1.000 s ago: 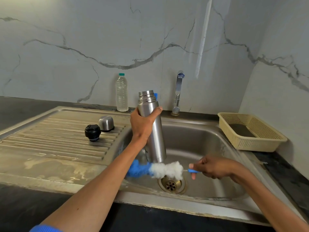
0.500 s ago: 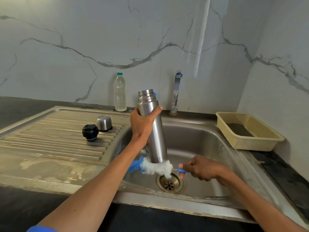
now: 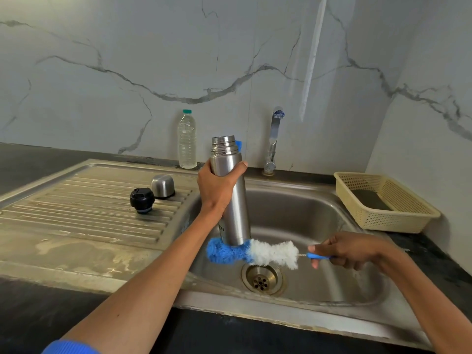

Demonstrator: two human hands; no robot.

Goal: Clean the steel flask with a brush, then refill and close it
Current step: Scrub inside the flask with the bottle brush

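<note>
flask (image 3: 231,190) base behind brush (image 3: 251,252)

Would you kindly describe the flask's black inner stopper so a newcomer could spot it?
Find the ribbed draining board left of the sink basin. Two small caps stand there side by side. The stopper is the black one, nearer the viewer; its neighbour is shiny steel.

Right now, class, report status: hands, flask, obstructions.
Left hand grips flask. Right hand holds brush against flask base. Flask open. Nothing obstructing.

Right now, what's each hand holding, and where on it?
Left hand grips the steel flask around its upper body, below the threaded neck. Right hand holds the brush by its blue handle end.
</note>
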